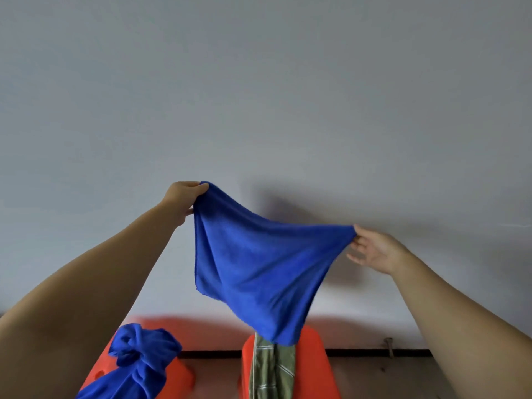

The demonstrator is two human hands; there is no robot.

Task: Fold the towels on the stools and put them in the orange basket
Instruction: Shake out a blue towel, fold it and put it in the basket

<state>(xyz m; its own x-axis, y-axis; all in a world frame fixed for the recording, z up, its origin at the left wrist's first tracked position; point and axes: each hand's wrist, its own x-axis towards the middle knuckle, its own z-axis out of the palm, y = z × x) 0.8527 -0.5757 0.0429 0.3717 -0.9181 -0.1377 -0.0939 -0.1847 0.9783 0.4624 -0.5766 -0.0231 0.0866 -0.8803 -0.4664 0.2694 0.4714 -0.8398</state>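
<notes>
— Towel first: where is it?

— A blue microfibre towel [259, 263] hangs in the air in front of a pale grey wall [259, 82], stretched between both hands. Its top edge sags between the two held corners, and its lowest corner droops just above the right-hand stool.

— How do the hands hold it?

— The left hand [184, 197] is raised higher, fingers curled round the towel's upper left corner, thumb on top. The right hand [374, 250] sits lower and further out; it pinches the opposite corner between thumb and forefinger, while the other fingers spread loosely below.

— And the stools?

— Two orange plastic stools stand at the bottom of the view, near the wall. On the left stool [178, 375] lies a second blue towel [141, 361], bunched and twisted into a knot-like lump, spilling toward the lower edge. The right stool [313, 367] carries a green towel with pale stripes [273, 370], draped down its front.

— Does the hanging towel touch the green one?

— Its tip overlaps the top of the green one in this view; whether they actually touch, I cannot tell.

— Anything else?

— A dark skirting strip [374, 353] runs along the base of the wall, with a small metal fitting [389, 345] sticking out to the right of the stools. The towel casts a soft shadow on the wall.
</notes>
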